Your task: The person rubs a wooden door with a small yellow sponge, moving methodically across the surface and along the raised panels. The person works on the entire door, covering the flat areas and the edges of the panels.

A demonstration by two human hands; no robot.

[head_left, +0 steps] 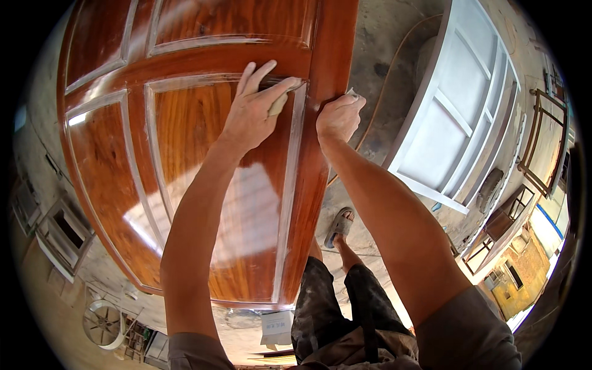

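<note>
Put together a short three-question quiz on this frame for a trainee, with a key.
1. Multiple choice: what colour is the panelled piece to the right of the wooden door?
A) green
B) white
C) black

2. True or false: the right hand is at the door's left edge.

3. Short answer: what does the left hand hold?

Key
1. B.
2. False; it is at the door's right edge.
3. A small beige pad; its material is unclear.

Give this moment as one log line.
left hand: pale piece, at wooden door | right hand: at door's edge | white panel: farther right
</note>
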